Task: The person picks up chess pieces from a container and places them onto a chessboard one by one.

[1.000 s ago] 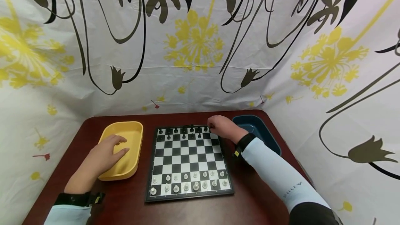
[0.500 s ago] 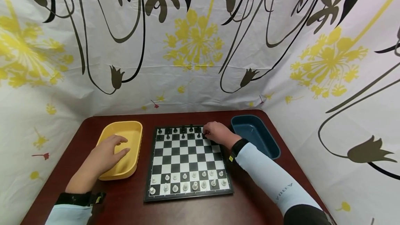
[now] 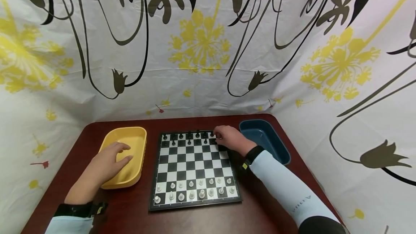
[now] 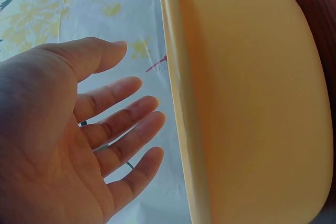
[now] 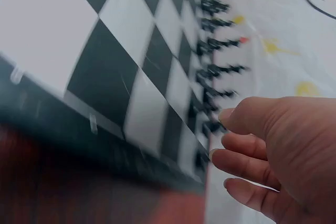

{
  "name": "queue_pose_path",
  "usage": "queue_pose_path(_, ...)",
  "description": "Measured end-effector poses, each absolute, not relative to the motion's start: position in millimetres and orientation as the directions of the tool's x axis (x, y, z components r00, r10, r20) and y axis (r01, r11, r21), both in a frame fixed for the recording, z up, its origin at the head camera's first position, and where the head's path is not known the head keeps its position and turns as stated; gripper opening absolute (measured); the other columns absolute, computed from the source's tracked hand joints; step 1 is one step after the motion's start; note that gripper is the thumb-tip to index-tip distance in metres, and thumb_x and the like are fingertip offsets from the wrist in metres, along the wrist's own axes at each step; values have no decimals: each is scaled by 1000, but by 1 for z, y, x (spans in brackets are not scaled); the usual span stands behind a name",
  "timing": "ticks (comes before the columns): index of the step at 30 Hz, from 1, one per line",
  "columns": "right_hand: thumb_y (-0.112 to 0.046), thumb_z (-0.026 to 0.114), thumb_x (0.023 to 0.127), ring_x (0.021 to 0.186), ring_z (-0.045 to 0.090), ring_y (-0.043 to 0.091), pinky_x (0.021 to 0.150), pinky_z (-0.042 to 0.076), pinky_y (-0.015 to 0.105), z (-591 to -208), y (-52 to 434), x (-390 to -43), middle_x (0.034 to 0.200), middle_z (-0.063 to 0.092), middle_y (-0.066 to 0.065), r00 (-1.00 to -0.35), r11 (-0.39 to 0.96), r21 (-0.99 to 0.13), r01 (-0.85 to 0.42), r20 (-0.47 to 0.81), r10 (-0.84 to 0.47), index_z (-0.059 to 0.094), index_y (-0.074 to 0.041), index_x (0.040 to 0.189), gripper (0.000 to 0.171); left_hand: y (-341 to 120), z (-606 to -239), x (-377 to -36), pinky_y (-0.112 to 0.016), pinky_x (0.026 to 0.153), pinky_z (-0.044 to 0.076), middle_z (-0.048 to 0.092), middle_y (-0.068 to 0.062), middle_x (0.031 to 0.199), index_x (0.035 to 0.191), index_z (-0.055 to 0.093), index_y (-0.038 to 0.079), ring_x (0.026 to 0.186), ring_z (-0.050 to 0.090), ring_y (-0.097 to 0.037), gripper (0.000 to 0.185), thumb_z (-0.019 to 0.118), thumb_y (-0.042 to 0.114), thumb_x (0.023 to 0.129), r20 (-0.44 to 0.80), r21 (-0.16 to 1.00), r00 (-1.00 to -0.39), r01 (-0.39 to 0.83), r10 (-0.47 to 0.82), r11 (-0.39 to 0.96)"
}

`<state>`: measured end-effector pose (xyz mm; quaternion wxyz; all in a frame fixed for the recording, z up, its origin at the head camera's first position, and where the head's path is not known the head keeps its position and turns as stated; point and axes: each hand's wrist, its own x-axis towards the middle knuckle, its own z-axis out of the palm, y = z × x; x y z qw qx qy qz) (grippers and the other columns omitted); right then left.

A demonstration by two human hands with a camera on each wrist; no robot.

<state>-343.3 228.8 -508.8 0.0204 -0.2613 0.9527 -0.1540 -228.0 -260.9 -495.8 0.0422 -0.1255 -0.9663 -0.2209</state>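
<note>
A chessboard lies on the table, with white pieces in two rows along the near side. Several black chess pieces stand along the far side. My right hand is over the far right corner of the board. In the right wrist view its thumb and fingers are loosely bent and apart, fingertips right beside the black pieces, with nothing visible between them. My left hand hovers over the yellow tray; in the left wrist view its relaxed fingers hold nothing beside the tray's rim.
A dark blue tray stands at the right, next to my right forearm. The reddish-brown table is bordered at the back and right by a white flowered curtain.
My right hand has shifted left over the far right corner, then slightly back right. A black pawn has come into its row near that hand. My left hand stays over the yellow tray.
</note>
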Motion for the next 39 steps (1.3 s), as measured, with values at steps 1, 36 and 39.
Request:
queue_pose_path(1, -15, 82, 102, 96, 70, 16, 85, 61, 41, -504, 237, -340, 109, 74, 0, -866, 814, -315, -487, 53, -498, 74, -10, 129, 29, -262, -496, -227, -69, 94, 56, 66, -27, 136, 133, 71, -1, 120, 65, -48, 42, 80, 28, 103, 137, 415, -965, 261, 223, 872)
queue_pose_path(36, -5, 80, 101, 106, 72, 26, 91, 64, 49, -500, 370, -294, 115, 75, 10, -894, 858, -322, -399, -69, -442, 74, -4, 121, 21, -279, -497, -216, -69, 90, 55, 66, -29, 138, 134, 70, -3, 121, 66, -51, 42, 79, 27, 104, 146, 401, -963, 266, 226, 877)
queue_pose_path(39, -3, 78, 101, 107, 71, 25, 91, 64, 48, -503, 370, -296, 117, 75, 9, -892, 856, -327, -400, -78, -446, 75, -6, 122, 21, -277, -496, -217, -69, 89, 55, 65, -29, 138, 134, 70, -3, 121, 66, -51, 43, 79, 27, 104, 141, 402, -964, 265, 227, 877)
